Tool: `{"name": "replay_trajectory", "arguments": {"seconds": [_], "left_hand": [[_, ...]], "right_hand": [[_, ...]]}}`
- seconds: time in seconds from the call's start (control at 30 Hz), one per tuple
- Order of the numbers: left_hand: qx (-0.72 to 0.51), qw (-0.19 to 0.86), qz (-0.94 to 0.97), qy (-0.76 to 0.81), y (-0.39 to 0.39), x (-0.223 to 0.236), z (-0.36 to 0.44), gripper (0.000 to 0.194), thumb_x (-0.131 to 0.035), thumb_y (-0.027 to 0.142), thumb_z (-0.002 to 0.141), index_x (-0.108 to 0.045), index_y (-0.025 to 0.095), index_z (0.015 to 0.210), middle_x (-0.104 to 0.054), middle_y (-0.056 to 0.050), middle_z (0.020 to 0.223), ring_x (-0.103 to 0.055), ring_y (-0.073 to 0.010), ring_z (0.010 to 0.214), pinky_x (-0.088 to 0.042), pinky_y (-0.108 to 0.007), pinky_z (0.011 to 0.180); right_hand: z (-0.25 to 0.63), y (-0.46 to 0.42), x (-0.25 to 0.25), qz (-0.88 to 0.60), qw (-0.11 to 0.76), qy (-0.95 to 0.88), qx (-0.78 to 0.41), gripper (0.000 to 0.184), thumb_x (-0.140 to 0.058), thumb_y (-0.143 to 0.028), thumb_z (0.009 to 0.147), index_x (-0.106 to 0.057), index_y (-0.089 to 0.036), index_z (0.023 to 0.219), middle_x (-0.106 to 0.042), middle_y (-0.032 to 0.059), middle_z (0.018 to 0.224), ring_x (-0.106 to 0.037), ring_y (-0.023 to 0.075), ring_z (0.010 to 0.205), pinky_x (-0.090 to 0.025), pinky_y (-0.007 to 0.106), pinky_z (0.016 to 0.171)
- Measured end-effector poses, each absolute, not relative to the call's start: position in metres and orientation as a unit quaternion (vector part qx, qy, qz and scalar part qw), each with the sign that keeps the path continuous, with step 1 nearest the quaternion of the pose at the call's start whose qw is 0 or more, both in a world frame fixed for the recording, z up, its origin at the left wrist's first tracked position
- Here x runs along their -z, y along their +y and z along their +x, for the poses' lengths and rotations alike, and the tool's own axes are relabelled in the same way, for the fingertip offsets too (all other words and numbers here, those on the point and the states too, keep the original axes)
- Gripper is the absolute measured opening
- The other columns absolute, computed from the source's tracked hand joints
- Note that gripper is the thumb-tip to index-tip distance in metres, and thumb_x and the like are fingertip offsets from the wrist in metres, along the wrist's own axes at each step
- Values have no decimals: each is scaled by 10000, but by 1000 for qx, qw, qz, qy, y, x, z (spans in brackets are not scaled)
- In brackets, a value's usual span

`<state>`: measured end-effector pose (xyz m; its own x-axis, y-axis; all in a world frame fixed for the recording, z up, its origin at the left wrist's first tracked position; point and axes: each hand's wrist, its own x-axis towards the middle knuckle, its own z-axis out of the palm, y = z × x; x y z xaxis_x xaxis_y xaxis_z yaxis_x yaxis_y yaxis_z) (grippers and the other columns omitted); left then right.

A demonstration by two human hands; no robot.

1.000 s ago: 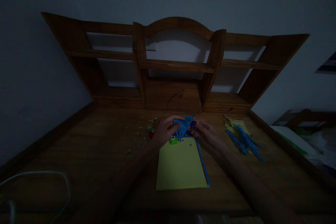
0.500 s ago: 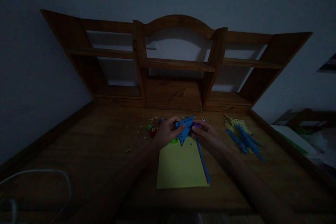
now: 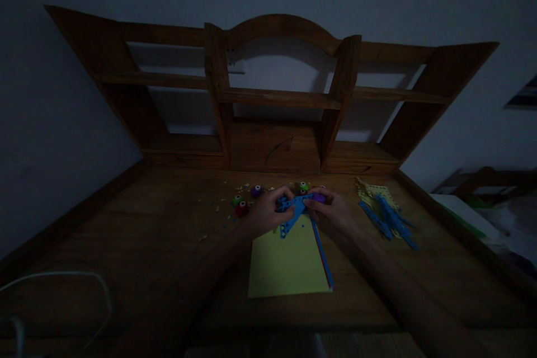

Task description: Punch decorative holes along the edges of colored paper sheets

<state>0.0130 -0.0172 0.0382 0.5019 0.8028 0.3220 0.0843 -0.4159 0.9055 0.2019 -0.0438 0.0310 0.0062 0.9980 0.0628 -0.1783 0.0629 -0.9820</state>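
My left hand [image 3: 271, 211] is closed on a piece of blue paper [image 3: 298, 210] with rows of small punched holes along its edges. In my right hand [image 3: 331, 208] is a small purple craft punch [image 3: 318, 197], pinched at the paper's right end. Whether the paper sits inside the punch's slot is hidden by my fingers. Under both hands lies a stack of coloured sheets, with a yellow sheet [image 3: 289, 263] on top and blue and red edges showing at its right side.
Left of my hands stand a red punch [image 3: 241, 208], a green punch [image 3: 237, 199] and another purple punch [image 3: 257, 191], with tiny paper bits around. Punched blue strips [image 3: 394, 218] and yellow scraps [image 3: 388, 193] lie right. A wooden shelf [image 3: 277, 99] backs the desk.
The blue paper has turned and folded or tilted between my hands, its lower point shifting left. The purple punch moved slightly right along with my right hand. The view has shifted a little.
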Motion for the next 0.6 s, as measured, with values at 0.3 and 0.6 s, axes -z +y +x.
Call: {"name": "replay_trajectory", "arguments": {"seconds": [0.3,0.6], "left_hand": [[-405,490,717,287,-17,-37,13,168,-642,286,754,-550,178,845,-557,10,773,-537,-103,657,-441,-200,593],[-444,526,633,353,-3,-31,13,287,-724,382,691,-588,153,795,-689,-49,812,-658,-177,757,-521,-286,709]], "right_hand": [[202,-43,-30,-436,573,-468,-512,318,-800,-302,593,-621,-203,836,-551,-52,514,-489,106,461,-395,249,498],[210,-40,-34,-456,593,-462,-477,387,-809,-346,587,-586,-207,871,-613,-15,609,-548,127,521,-442,261,522]]}}
